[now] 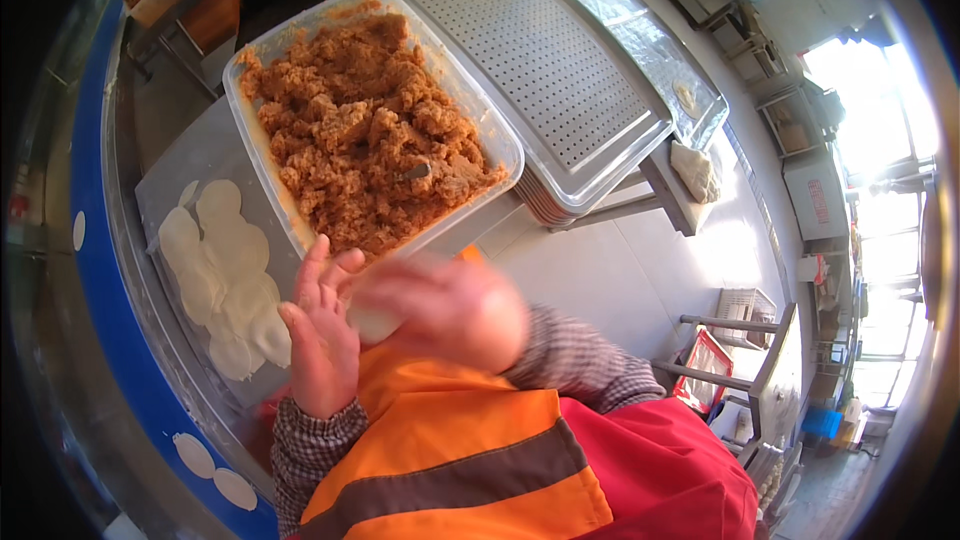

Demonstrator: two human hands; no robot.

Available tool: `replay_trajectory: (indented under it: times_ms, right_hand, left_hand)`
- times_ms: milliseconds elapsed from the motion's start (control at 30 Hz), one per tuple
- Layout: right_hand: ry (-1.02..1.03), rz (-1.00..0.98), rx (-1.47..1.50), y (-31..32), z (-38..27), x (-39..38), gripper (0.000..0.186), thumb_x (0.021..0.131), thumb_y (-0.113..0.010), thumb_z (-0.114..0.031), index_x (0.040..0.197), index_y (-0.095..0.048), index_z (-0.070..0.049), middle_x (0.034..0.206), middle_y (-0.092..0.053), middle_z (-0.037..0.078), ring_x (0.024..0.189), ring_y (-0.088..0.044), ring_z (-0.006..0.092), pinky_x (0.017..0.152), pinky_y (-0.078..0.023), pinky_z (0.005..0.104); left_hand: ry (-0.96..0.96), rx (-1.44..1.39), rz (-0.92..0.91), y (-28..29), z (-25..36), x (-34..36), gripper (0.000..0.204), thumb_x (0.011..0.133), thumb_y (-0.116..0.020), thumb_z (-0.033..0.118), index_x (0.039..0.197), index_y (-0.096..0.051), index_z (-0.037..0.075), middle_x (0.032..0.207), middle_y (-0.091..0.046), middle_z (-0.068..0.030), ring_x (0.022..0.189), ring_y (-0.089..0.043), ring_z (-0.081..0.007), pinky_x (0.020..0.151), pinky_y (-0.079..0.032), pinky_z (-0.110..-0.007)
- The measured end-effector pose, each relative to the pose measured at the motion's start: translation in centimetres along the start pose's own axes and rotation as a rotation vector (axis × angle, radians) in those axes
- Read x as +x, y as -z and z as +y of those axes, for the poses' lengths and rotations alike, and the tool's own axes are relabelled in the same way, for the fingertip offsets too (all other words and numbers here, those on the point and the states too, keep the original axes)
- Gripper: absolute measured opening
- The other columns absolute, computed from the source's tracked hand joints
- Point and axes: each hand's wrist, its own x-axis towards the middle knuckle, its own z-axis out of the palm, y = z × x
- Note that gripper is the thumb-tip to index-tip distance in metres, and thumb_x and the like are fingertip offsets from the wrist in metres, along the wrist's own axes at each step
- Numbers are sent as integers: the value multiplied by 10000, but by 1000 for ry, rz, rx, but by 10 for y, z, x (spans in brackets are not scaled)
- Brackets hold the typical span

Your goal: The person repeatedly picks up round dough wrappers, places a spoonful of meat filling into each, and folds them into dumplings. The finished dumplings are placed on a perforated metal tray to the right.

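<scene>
My left hand (327, 345) is raised in front of my apron, its fingers stretched upward and its thumb apart. My right hand (450, 308) is smeared by motion close beside it, so its fingers do not show clearly. Between the two hands is a pale, roundish piece (374, 324), perhaps a dough wrapper; which hand bears it I cannot tell. Just beyond them stands a clear plastic tub (508, 155) of reddish-brown minced filling (360, 120), with a small metal utensil (413, 172) partly sunk in it. Left of my hands lies an overlapping pile of round white dough wrappers (228, 275).
A stack of metal trays, topped by a perforated one (540, 55), sits right of the tub. A plastic-covered tray (650, 50) lies beyond. Loose wrappers (235, 488) rest on the blue strip (95, 260) at left. A wooden-framed stand (775, 380) is at right.
</scene>
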Motion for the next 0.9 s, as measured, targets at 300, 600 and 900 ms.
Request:
replay_trajectory:
  times_ms: [300, 600, 900]
  right_hand:
    - [-776, 22, -493, 92, 156, -101, 464, 768, -723, -147, 1210, -594, -94, 1064, -663, 98, 760, -644, 197, 718, -520, 334]
    - [-564, 273, -321, 37, 68, -73, 331, 778, -661, -49, 1106, -639, -89, 1010, -655, 99, 813, -644, 243, 711, -527, 361]
    - [-160, -5, 366, -94, 44, -43, 625, 707, -751, -160, 1267, -501, -36, 1207, -545, 192, 975, -603, 346, 807, -516, 381]
  left_hand:
    - [-327, 1299, 215, 140, -29, 10, 296, 834, -642, 126, 1108, -605, 21, 1013, -622, -137, 865, -593, -262, 759, -474, -362]
    - [-127, 1654, -59, 136, -41, 73, 359, 653, -686, 113, 992, -601, 31, 1018, -622, -189, 968, -581, -390, 834, -487, -451]
    - [-290, 1230, -245, 88, -24, -13, 399, 643, -595, -124, 996, -489, 28, 903, -513, -123, 848, -553, -280, 747, -467, -336]
